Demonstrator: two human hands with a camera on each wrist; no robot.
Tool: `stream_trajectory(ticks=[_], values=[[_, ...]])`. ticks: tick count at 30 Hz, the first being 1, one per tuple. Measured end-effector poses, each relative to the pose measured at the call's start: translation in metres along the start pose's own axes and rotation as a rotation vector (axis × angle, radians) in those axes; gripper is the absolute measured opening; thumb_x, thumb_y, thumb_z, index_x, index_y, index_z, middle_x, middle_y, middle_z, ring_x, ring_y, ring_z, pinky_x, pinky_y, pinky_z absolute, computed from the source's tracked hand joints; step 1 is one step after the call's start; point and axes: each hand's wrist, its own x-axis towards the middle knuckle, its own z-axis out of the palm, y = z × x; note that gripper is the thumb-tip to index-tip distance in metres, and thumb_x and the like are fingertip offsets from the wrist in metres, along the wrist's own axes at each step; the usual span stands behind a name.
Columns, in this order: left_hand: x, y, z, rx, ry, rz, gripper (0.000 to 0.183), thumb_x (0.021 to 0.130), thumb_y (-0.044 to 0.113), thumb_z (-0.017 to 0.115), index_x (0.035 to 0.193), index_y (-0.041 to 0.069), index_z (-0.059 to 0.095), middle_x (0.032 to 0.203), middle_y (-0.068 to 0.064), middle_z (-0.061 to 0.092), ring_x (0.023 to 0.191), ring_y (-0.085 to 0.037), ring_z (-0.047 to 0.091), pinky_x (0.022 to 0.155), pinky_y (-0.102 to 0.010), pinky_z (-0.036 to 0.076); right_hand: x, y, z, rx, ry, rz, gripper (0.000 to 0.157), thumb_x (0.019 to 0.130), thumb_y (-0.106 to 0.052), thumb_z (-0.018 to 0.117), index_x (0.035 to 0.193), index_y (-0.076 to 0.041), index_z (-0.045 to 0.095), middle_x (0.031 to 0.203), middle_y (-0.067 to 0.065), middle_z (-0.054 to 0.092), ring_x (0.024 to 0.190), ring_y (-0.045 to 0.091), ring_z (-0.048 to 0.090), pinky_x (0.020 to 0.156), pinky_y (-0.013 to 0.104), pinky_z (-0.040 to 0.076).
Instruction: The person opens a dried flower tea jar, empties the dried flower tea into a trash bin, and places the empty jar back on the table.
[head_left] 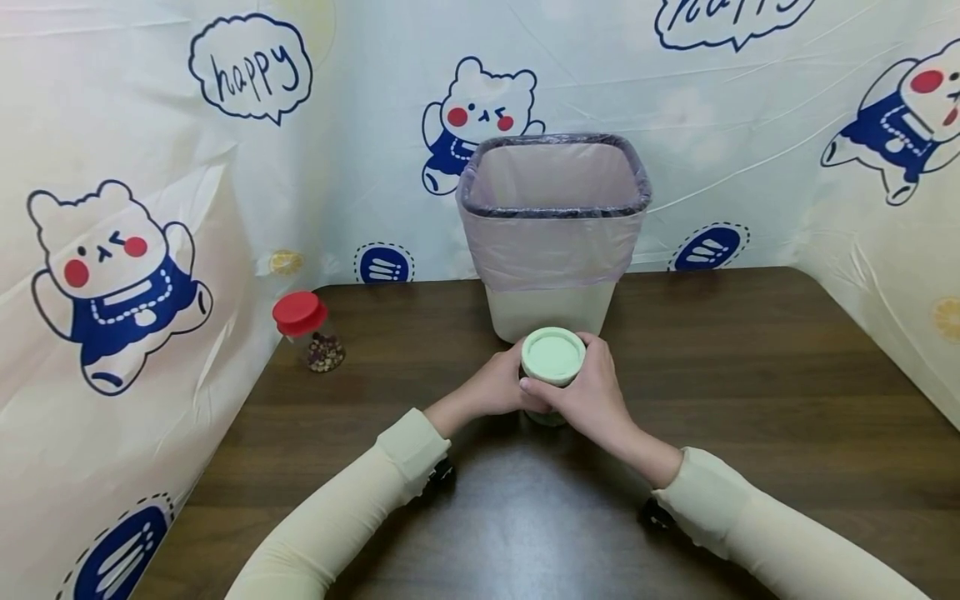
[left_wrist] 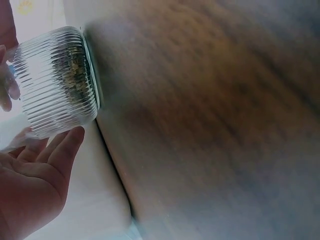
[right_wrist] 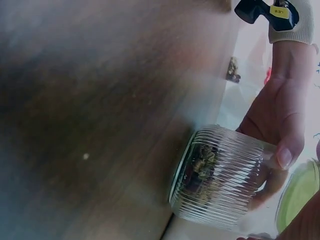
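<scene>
Both hands hold an upright ribbed glass jar (left_wrist: 55,82) with a pale green lid (head_left: 553,355). Dark mixed dry bits (right_wrist: 200,170) lie in its lower part. In the head view my left hand (head_left: 497,385) grips the jar from the left, its thumb at the upper part in the right wrist view. From the right, my right hand (head_left: 596,396) wraps around the jar just under the lid, thumb in front. The jar's base is at the tabletop; whether it touches is hard to tell. My hands hide much of the glass in the head view.
Behind the jar stands a pale bin (head_left: 551,308) lined with a translucent purple bag. A second jar with a red lid (head_left: 300,312) and dark bits stands at the table's left edge. A printed curtain (head_left: 360,125) hangs around the brown table (head_left: 750,367).
</scene>
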Motion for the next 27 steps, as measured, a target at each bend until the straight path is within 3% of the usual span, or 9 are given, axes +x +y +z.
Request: stream_trajectory(ticks=[6, 27], values=[[0.0, 0.0014, 0.0003, -0.001, 0.006, -0.024, 0.087, 0.069, 0.027, 0.087, 0.141, 0.018, 0.04, 0.126, 0.0, 0.058, 0.11, -0.012, 0.057, 0.09, -0.031, 0.047, 0.0009, 0.0006, 0.0009, 0.001, 0.003, -0.022, 0.092, 0.072, -0.042, 0.084, 0.135, 0.0, 0.032, 0.127, 0.015, 0.042, 0.117, 0.03, 0.041, 0.094, 0.047, 0.037], [-0.0006, 0.003, 0.0004, -0.017, 0.004, -0.006, 0.085, 0.07, 0.028, 0.087, 0.141, 0.021, 0.04, 0.126, 0.002, 0.058, 0.109, -0.01, 0.056, 0.09, -0.031, 0.047, 0.0083, 0.0102, -0.0036, 0.06, -0.044, -0.102, 0.083, 0.072, -0.034, 0.086, 0.131, -0.002, 0.037, 0.123, 0.011, 0.045, 0.113, 0.027, 0.044, 0.094, 0.043, 0.037]])
